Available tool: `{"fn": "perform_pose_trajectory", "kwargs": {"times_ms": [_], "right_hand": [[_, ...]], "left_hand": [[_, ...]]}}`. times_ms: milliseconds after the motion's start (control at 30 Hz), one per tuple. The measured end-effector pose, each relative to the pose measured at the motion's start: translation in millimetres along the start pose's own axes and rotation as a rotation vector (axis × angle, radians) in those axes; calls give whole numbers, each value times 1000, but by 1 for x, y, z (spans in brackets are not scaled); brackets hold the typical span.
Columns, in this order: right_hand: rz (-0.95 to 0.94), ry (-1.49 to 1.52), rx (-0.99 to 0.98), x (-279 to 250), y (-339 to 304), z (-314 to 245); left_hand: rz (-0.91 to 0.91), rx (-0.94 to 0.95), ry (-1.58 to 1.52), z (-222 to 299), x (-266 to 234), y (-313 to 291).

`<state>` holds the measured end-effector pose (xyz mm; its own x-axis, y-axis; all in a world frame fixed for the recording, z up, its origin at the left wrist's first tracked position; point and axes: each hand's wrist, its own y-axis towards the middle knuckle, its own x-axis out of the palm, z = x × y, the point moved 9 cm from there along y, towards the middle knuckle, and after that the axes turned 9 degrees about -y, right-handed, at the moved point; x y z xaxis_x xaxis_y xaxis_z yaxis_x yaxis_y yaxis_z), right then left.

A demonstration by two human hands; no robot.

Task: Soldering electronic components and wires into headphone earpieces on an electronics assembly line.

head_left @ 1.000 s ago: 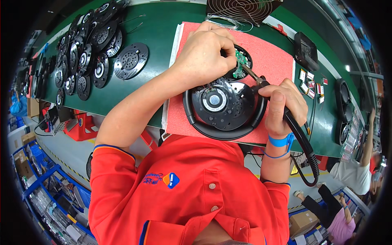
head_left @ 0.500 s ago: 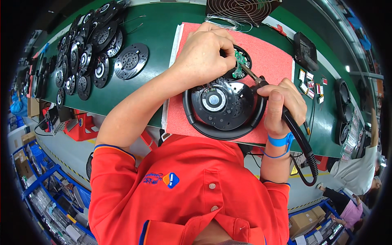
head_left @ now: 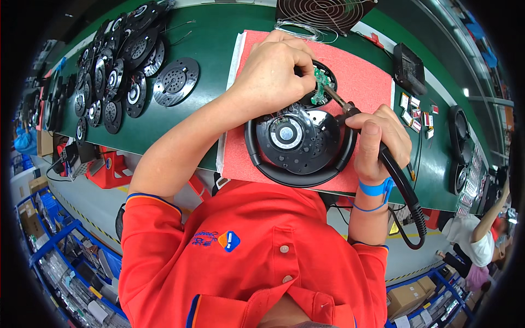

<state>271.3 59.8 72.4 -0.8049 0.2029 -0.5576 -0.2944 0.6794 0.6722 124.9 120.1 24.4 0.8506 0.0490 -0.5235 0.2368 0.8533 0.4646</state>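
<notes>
Your right hand [head_left: 377, 143] is closed around the soldering iron [head_left: 350, 112], tip on the green circuit board [head_left: 320, 87] just beyond your fisted left hand [head_left: 273, 76], which pins that board. A slip could burn those fingers or the black speaker unit [head_left: 298, 145] below. Open room lies only rightward on the red mat [head_left: 366, 71].
</notes>
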Motion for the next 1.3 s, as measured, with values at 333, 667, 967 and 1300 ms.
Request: {"fn": "perform_pose_trajectory", "kwargs": {"times_ms": [333,667,967,1300], "right_hand": [[-12,-15,-27,2,0,-1],[-21,-21,-21,2,0,-1],[-4,-11,-16,0,-1,-2],[18,-13,-17,-3,0,-2]], "left_hand": [[-14,-14,-14,-1,1,1],[-6,-5,-8,0,-1,0],[-33,-37,-22,-2,1,0],[-134,-105,-40,-7,6,0]]}}
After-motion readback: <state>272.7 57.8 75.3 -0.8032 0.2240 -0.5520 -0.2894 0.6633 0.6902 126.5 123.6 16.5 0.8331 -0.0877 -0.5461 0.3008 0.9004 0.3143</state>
